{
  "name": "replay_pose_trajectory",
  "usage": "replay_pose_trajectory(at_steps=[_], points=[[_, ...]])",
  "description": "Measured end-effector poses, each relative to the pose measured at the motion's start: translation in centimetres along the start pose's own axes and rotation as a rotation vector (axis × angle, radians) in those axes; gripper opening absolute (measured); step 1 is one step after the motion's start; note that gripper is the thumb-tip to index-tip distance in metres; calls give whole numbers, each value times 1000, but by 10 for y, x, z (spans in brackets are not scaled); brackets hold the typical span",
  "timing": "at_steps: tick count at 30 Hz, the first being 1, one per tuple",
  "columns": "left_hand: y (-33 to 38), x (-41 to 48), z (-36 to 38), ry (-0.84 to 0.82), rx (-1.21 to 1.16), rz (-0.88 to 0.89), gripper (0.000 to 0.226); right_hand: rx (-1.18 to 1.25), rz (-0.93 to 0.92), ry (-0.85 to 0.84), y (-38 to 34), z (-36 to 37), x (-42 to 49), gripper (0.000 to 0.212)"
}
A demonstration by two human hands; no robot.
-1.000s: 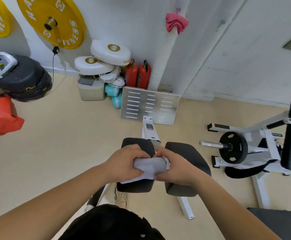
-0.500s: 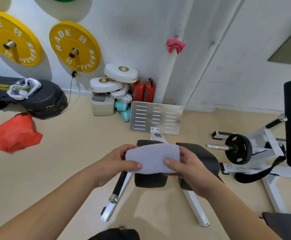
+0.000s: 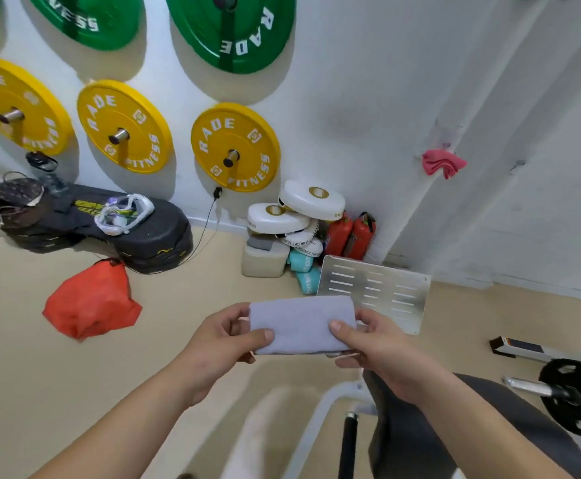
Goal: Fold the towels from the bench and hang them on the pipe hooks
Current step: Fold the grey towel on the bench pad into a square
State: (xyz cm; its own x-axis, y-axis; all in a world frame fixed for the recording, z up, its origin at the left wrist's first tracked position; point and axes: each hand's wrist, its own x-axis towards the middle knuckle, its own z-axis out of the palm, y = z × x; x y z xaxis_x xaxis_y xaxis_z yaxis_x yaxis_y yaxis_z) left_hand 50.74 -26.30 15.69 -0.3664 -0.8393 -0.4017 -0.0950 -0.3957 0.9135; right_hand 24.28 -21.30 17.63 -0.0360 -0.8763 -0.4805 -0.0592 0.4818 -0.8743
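Our left hand [image 3: 227, 335] and right hand [image 3: 373, 344] pinch the folded grey towel [image 3: 301, 323] at its ends, in the air. Folding looks done; next we carry it to the pipe [image 3: 455, 160], beside the pink towel [image 3: 443, 163].

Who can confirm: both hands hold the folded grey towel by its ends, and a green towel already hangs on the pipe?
One detail is off: the hanging towel on the pipe is pink, not green, as the head view shows. The rest stands: the left hand and right hand hold the folded grey towel by its ends.
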Motion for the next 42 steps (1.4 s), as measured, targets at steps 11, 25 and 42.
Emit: replay_pose_trajectory(at_steps=[11, 25, 42], points=[[102, 142, -69, -140, 230, 86, 34, 79, 14, 163, -93, 15, 83, 33], [219, 329, 100, -375, 381, 142, 32, 199, -45, 491, -137, -199, 150, 38], [326, 611, 285, -546, 542, 203, 26, 250, -16, 841, -210, -417, 319, 52]])
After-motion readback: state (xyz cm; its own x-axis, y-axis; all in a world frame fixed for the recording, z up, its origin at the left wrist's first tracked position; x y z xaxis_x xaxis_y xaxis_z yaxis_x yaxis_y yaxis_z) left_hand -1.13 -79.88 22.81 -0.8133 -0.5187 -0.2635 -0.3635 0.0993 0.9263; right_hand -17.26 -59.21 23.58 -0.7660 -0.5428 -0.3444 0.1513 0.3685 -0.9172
